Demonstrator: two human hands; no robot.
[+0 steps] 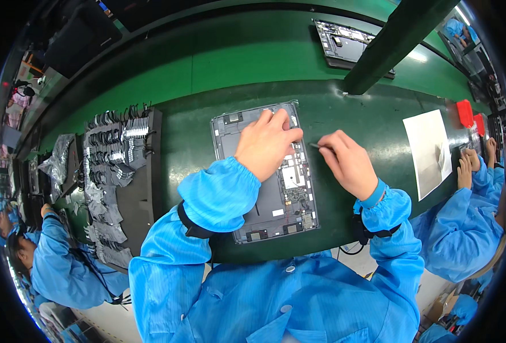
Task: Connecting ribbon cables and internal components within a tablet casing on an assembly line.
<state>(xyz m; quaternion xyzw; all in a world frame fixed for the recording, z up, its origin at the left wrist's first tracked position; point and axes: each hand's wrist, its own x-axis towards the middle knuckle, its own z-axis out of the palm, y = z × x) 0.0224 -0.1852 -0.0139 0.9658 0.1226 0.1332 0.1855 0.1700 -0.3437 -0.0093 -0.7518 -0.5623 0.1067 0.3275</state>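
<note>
Your left hand lies flat on the opened tablet, fingers spread loosely and pressing its upper half; the tablet sits on the green table right in front of you. Your right hand, just beside the tablet's right edge, pinches a thin pair of tweezers between its fingertips. Left of the tablet lies a black tray of metal parts; farther off rests another opened tablet.

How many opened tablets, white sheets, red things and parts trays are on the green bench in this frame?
Opened tablets: 2, one under the left hand at, one farther back
White sheets: 1
Red things: 2
Black parts trays: 1
Total: 6
</note>
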